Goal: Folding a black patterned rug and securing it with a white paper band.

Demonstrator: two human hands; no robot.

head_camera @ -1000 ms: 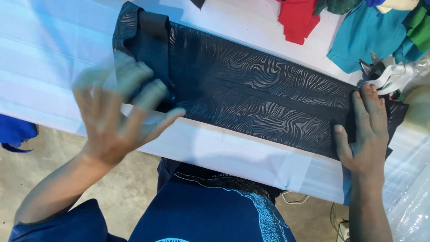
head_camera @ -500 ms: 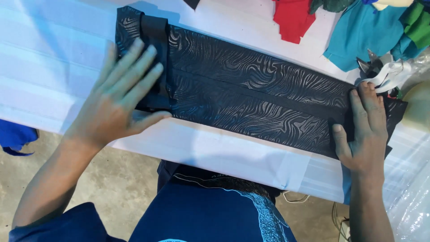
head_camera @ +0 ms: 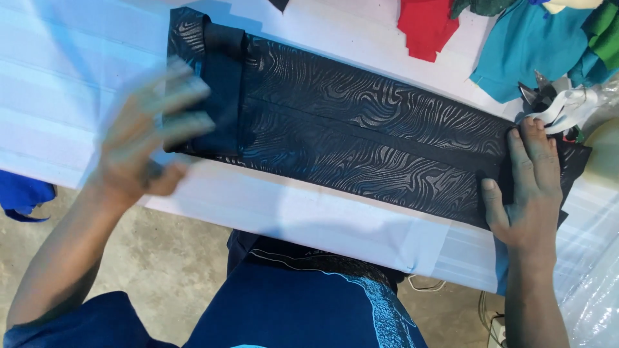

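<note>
Since the earlier frame the left hand (head_camera: 145, 145) has shifted along the left end of the dark patterned cloth (head_camera: 361, 132) and now shows as a motion smear; the right hand (head_camera: 532, 187) has stayed planted.

The cloth lies as a long folded strip across the white table (head_camera: 303, 216), running from upper left down to lower right. Its left end carries a turned-back cuff of plainer dark fabric, and the left hand sits at that end, fingers spread and flat, gripping nothing that can be seen. The right hand lies palm down on the strip's right end, fingers extended, thumb out to the side, pressing rather than grasping.

Blur prevents telling whether the left fingers actually touch the cloth. The right end of the strip is partly covered by the right hand. White-handled scissors (head_camera: 561, 109) lie just beyond the right fingertips, partly hidden. Red fabric (head_camera: 429, 26) and teal fabric (head_camera: 525, 55) are cut off by the top edge.
</note>
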